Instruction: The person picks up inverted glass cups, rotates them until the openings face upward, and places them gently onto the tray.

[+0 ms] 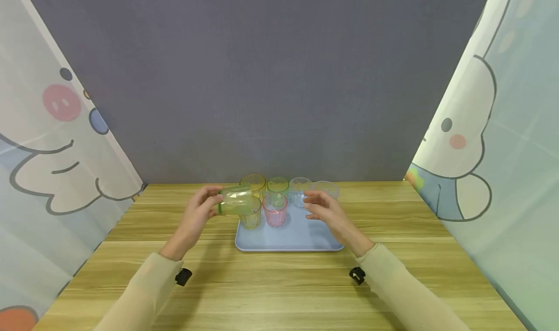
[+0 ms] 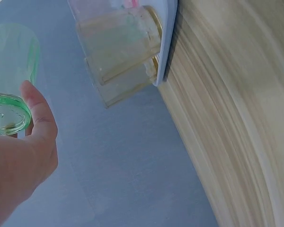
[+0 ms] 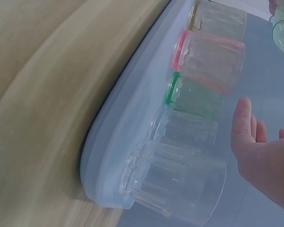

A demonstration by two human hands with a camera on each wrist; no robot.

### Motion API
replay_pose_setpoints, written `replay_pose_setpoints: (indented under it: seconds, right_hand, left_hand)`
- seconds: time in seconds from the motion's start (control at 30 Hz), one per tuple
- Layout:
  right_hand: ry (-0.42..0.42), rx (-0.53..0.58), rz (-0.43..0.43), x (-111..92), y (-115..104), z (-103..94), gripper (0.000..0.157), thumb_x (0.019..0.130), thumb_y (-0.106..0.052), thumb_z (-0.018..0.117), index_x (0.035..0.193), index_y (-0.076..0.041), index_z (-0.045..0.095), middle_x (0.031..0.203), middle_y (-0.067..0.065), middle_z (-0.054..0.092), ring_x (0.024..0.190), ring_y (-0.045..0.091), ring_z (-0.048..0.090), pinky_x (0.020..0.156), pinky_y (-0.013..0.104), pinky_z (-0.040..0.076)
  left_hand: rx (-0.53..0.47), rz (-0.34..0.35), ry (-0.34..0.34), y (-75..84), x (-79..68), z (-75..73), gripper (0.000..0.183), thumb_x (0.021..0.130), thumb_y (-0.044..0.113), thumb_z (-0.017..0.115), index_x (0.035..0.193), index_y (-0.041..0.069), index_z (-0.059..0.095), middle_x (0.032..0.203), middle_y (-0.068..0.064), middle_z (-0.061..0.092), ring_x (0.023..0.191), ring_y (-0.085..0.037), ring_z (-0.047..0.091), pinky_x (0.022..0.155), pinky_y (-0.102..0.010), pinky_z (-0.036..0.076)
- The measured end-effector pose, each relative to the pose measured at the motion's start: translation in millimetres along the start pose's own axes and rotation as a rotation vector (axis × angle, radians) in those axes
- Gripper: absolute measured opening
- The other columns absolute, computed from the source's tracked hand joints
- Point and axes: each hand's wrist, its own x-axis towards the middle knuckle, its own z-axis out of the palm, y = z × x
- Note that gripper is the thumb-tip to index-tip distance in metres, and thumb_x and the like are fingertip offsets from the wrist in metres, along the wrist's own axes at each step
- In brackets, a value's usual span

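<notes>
My left hand point(image 1: 196, 217) grips a transparent green cup point(image 1: 235, 202) near its base, between thumb and fingers. The cup lies on its side in the air, mouth to the right, and overlaps the front yellow cup point(image 1: 251, 220) in the head view. In the left wrist view, the thumb of that hand point(image 2: 31, 146) lies along the green cup's point(image 2: 12, 56) wall. My right hand point(image 1: 334, 219) holds nothing; its fingers are loosely bent above the right part of the tray point(image 1: 301, 236), near a light-blue cup point(image 1: 300, 198) and a clear cup point(image 3: 184, 182).
Upright on the tray stand another yellow cup point(image 1: 253, 181) and a second green cup point(image 1: 278, 188) at the back, with a pink cup point(image 1: 275, 217) in front. The wooden table point(image 1: 271, 287) ends at a grey back panel point(image 1: 271, 88). Printed curtains point(image 1: 515, 151) flank both sides.
</notes>
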Motion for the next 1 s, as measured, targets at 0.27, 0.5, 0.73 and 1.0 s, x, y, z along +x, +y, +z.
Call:
replay_pose_setpoints:
  seconds: [0.27,0.5,0.73,1.0]
  right_hand:
    - [0.004,0.01,0.002,-1.1,-1.6,2.9,0.051,0.1,-0.019,0.062,0.144,0.001,0.046,0.136,0.023,0.048,0.119,0.028,0.053,0.099,0.047,0.052]
    - [-0.003,0.019,-0.002,-2.9,2.0,3.8,0.05,0.1,-0.017,0.061,0.144,0.002,0.046,0.136,0.025,0.047,0.119,0.028,0.053,0.1,0.048,0.051]
    - [-0.002,0.029,-0.007,-3.6,3.7,5.1,0.05,0.1,-0.017,0.061,0.144,0.002,0.046,0.138,0.029,0.044,0.118,0.027,0.054,0.1,0.05,0.051]
    - [0.012,0.053,0.003,-5.1,1.3,6.7,0.05,0.1,-0.012,0.058,0.145,0.004,0.044,0.14,0.031,0.042,0.121,0.033,0.052,0.099,0.047,0.052]
  left_hand:
    - [-0.035,0.0,0.016,-3.7,-0.1,4.2,0.042,0.107,0.021,0.05,0.141,-0.005,0.047,0.13,-0.012,0.05,0.108,-0.013,0.054,0.084,-0.025,0.051]
    - [-0.076,-0.008,-0.002,-2.5,2.2,10.7,0.043,0.107,0.021,0.05,0.142,-0.004,0.046,0.132,-0.01,0.048,0.109,-0.014,0.054,0.086,-0.027,0.051]
    - [-0.085,-0.016,-0.006,2.2,2.2,15.8,0.04,0.107,0.019,0.05,0.14,-0.004,0.048,0.132,-0.014,0.048,0.11,-0.015,0.052,0.085,-0.026,0.05]
    - [-0.092,0.001,-0.016,4.1,1.6,23.5,0.04,0.106,0.018,0.051,0.14,-0.004,0.048,0.13,-0.014,0.049,0.108,-0.015,0.054,0.088,-0.03,0.051]
